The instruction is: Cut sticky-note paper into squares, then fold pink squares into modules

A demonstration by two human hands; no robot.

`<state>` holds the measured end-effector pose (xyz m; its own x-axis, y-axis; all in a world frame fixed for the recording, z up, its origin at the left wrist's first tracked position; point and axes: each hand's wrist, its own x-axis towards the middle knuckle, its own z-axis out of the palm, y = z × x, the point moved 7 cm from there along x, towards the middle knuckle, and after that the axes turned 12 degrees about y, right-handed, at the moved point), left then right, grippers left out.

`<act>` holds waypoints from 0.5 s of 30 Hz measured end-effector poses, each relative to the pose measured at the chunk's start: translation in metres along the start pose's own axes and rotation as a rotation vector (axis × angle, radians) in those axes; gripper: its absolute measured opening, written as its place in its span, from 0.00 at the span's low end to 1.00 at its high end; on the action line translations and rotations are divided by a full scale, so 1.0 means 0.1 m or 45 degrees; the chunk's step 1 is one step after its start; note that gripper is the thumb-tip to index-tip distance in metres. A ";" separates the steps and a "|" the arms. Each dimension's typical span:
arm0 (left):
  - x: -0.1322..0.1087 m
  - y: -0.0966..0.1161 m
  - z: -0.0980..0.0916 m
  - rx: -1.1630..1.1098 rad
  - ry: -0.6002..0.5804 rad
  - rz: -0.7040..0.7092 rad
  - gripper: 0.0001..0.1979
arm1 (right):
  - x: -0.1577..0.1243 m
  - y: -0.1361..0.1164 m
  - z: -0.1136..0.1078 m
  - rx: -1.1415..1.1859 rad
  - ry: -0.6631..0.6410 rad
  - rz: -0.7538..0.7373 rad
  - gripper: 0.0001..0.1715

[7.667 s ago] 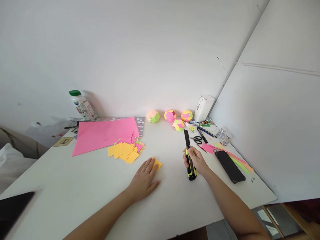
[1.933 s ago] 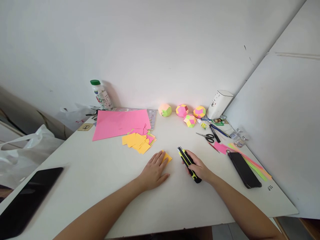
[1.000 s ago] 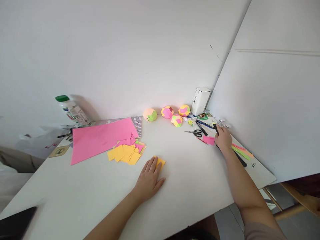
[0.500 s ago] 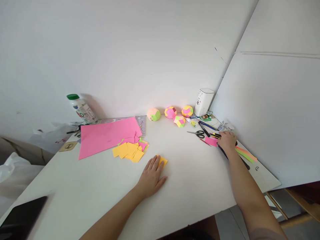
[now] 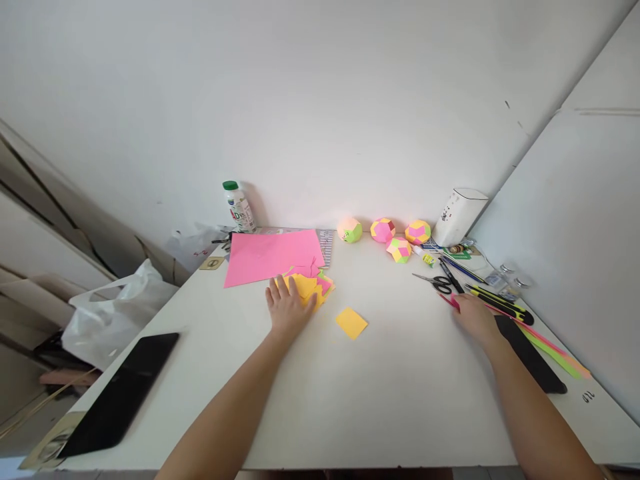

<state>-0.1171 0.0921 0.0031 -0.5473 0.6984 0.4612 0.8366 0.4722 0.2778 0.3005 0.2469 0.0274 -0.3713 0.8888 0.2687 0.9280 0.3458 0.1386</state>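
My left hand (image 5: 289,307) lies flat with fingers spread on the near edge of a pile of orange paper squares (image 5: 311,287), with pink and green bits among them. A single orange square (image 5: 351,323) lies alone on the white table (image 5: 380,400), to the right of that hand. My right hand (image 5: 475,317) rests on the table with fingers loosely stretched and holds nothing. Its fingertips touch a small pink paper piece (image 5: 449,300). The yellow-and-black utility knife (image 5: 500,303) lies just beyond it, and a black phone (image 5: 530,353) lies to its right.
A big pink sheet (image 5: 273,257) and a green-capped bottle (image 5: 237,205) sit at the back left. Several paper balls (image 5: 383,230), a white container (image 5: 457,215), scissors (image 5: 440,283), pens and small jars (image 5: 510,280) crowd the back right. A black tablet (image 5: 120,393) lies front left beside a plastic bag (image 5: 115,313).
My left hand left the single orange square and moved back-left onto the pile. My right hand carried the knife to the right, set it down and let go.
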 end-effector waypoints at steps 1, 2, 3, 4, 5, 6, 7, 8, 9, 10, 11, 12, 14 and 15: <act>0.04 -0.07 0.09 0.026 -0.115 -0.011 0.39 | 0.01 0.00 0.00 -0.010 0.006 -0.017 0.16; 0.06 -0.08 0.17 0.037 -0.201 0.054 0.38 | 0.02 -0.01 0.00 -0.022 0.009 -0.032 0.15; 0.06 -0.06 0.21 0.031 -0.250 0.146 0.37 | 0.02 -0.02 0.00 -0.032 0.010 -0.041 0.15; 0.03 0.00 0.24 0.008 -0.288 0.252 0.36 | 0.03 -0.02 0.00 -0.038 0.009 -0.040 0.15; -0.01 0.06 0.26 -0.017 -0.312 0.338 0.36 | 0.03 -0.02 0.00 -0.041 0.009 -0.030 0.15; -0.06 0.12 0.26 -0.038 -0.327 0.396 0.36 | 0.03 -0.01 0.00 -0.044 0.011 -0.013 0.15; -0.11 0.19 0.26 -0.062 -0.345 0.452 0.36 | 0.03 0.00 0.00 -0.040 0.017 0.006 0.15; -0.16 0.25 0.25 -0.089 -0.362 0.507 0.37 | 0.02 0.02 0.00 -0.025 0.027 0.028 0.15; -0.20 0.31 0.25 -0.121 -0.371 0.564 0.37 | 0.02 0.05 0.00 -0.001 0.039 0.054 0.16; -0.25 0.37 0.24 -0.152 -0.378 0.620 0.37 | 0.02 0.07 0.00 0.029 0.056 0.089 0.16; -0.28 0.41 0.23 -0.183 -0.380 0.670 0.37 | 0.01 0.11 -0.03 0.065 0.095 0.132 0.16; -0.31 0.45 0.22 -0.214 -0.377 0.710 0.36 | 0.01 0.13 -0.08 0.107 0.171 0.177 0.16; -0.34 0.49 0.21 -0.285 -0.366 0.762 0.36 | -0.01 0.11 -0.28 0.201 0.468 0.242 0.17; -0.35 0.51 0.20 -0.330 -0.360 0.781 0.35 | -0.04 0.05 -0.43 0.265 0.684 0.236 0.17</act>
<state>-0.0561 0.1022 -0.0157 0.0671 0.9257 0.3722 0.9547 -0.1680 0.2457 0.3053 0.2317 0.0683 -0.1157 0.6824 0.7218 0.9451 0.2992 -0.1314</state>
